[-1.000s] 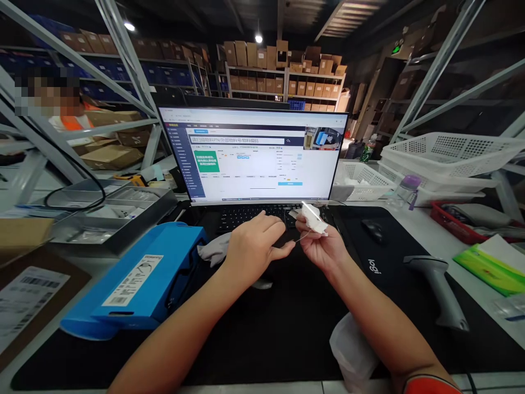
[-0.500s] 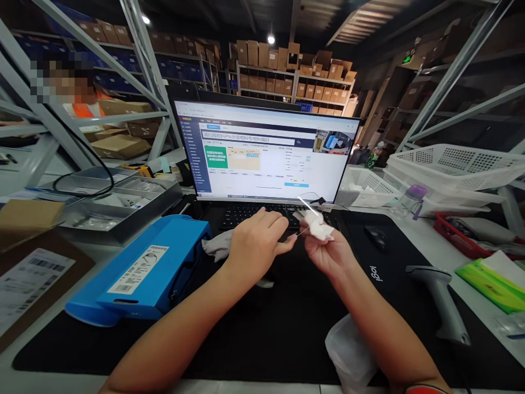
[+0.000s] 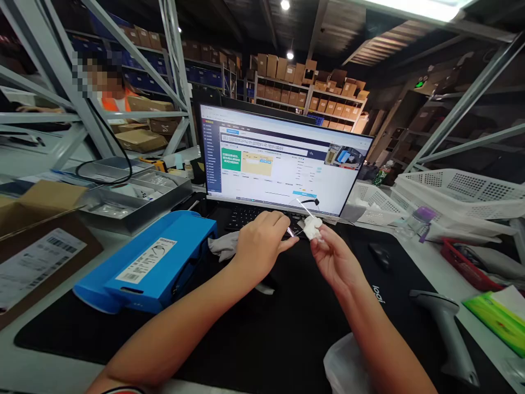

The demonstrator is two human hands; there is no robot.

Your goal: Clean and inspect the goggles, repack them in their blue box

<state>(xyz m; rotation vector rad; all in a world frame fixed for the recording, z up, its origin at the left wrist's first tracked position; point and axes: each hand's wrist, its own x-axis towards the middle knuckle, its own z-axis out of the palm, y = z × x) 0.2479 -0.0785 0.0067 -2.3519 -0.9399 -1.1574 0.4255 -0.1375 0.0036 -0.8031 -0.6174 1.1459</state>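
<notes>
Right hand [image 3: 336,260] upturned, gripping white wad [image 3: 312,228]; left hand [image 3: 260,243] pinching beside (over keyboard [image 3: 246,218]).

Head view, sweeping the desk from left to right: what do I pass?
Brown cardboard sheet with barcode label → blue flat box → left hand → small white part → right hand → black mouse → grey handheld scanner → green packet.

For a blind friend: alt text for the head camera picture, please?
Two hands meet over a desk mat before a laptop: the right hand holds a small white item, the left hand pinches a thin strand from it. A blue box lies left, a grey scanner right.
</notes>
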